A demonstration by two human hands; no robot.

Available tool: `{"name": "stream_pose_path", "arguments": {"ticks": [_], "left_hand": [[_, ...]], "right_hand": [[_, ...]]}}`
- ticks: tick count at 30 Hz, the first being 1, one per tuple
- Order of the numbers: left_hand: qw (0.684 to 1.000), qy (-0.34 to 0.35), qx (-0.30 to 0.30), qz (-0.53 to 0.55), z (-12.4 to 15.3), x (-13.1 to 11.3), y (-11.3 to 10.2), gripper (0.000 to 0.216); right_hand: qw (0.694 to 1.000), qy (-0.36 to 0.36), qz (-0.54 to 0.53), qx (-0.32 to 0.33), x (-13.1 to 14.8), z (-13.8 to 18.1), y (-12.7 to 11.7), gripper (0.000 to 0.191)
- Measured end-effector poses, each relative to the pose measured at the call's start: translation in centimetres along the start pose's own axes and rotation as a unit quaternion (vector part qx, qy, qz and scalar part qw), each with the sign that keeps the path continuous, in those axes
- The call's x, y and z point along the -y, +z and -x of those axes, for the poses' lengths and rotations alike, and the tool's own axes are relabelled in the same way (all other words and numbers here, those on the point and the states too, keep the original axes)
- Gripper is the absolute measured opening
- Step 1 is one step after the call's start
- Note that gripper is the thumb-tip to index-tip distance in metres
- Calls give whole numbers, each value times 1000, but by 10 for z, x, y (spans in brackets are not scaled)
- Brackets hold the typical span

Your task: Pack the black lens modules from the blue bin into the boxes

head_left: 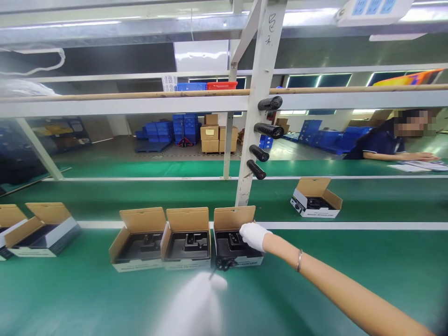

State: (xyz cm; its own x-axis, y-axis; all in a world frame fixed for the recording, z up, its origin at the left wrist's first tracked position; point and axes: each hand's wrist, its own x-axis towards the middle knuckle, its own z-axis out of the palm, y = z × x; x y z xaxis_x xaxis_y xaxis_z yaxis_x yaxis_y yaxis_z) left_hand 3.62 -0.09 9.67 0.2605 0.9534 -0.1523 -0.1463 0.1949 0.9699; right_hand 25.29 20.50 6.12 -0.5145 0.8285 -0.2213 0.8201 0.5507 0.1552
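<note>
My right hand (254,236), in a white glove, reaches into an open cardboard box (250,262) with a black moulded tray inside. Its fingers are curled together over the tray's right part, and whatever they hold is hidden. My left hand (198,301), also gloved in white, is badly smeared by motion below that box. At its fingertips is a small black bundle (226,264) like a coiled cable, before the box's front wall. A similar open box (187,264) stands directly left, and another open box (138,267) is beside that one.
More open boxes (45,252) stand at the far left, and one open box (317,213) sits farther back on the right. A white post (245,186) with several black rolls (269,130) rises behind the boxes. A person (385,140) leans over papers at right.
</note>
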Motion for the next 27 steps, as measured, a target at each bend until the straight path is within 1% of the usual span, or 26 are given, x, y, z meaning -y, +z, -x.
{"name": "stream_pose_path", "arguments": {"ticks": [1, 2, 4, 5, 6, 8, 9, 10, 12, 13, 14, 15, 17, 19, 20, 21, 23, 25, 27], "left_hand": [[1000, 9, -8, -1, -3, -6, 2, 41], [1000, 17, -15, -2, -5, -12, 4, 42], [999, 35, -23, -7, -10, -24, 9, 42], [999, 45, -16, -17, -14, -30, 10, 41], [998, 53, 6, -37, -18, -36, 10, 41], [990, 63, 58, -110, -31, -46, 8, 39], [982, 74, 59, -161, -40, -50, 5, 37], [973, 90, 35, -211, -51, -53, 3, 34], [951, 130, -50, -276, -78, -54, -2, 28], [943, 146, -79, -288, -93, -53, -2, 28], [942, 153, -80, -289, -108, -50, -1, 28], [945, 151, -57, -285, -121, -47, 1, 29], [951, 137, 18, -276, -142, -39, 10, 33], [951, 117, 92, -271, -153, -32, 18, 36], [949, 105, 123, -270, -156, -29, 21, 39], [946, 94, 149, -273, -157, -27, 22, 42], [934, 83, 182, -296, -160, -23, 19, 46], [916, 83, 190, -343, -165, -19, 11, 46], [891, 85, 178, -409, -174, -12, 3, 44]], "right_hand": [[999, -25, -43, -4, -1, 9, -10, 33], [993, -56, -101, -20, -1, 21, -22, 47], [963, -130, -225, -73, 4, 47, -45, 80], [944, -159, -270, -105, 9, 60, -54, 86], [929, -174, -295, -138, 14, 72, -63, 80], [919, -167, -303, -188, 24, 89, -73, 44], [918, -148, -306, -203, 27, 94, -76, 29], [918, -122, -316, -208, 28, 97, -77, 22], [913, -69, -356, -185, 26, 97, -76, 21], [908, -47, -381, -167, 25, 95, -74, 22], [901, -30, -403, -158, 23, 93, -71, 25], [895, -21, -416, -159, 21, 90, -69, 31], [897, -17, -399, -191, 18, 85, -62, 48], [913, -25, -331, -235, 14, 80, -54, 57], [923, -31, -289, -252, 11, 78, -50, 55], [932, -36, -247, -262, 8, 77, -47, 50], [949, -31, -170, -262, -1, 73, -39, 33], [966, -4, -100, -239, -10, 70, -33, 22], [979, 13, -26, -203, -15, 65, -27, 18]]}}
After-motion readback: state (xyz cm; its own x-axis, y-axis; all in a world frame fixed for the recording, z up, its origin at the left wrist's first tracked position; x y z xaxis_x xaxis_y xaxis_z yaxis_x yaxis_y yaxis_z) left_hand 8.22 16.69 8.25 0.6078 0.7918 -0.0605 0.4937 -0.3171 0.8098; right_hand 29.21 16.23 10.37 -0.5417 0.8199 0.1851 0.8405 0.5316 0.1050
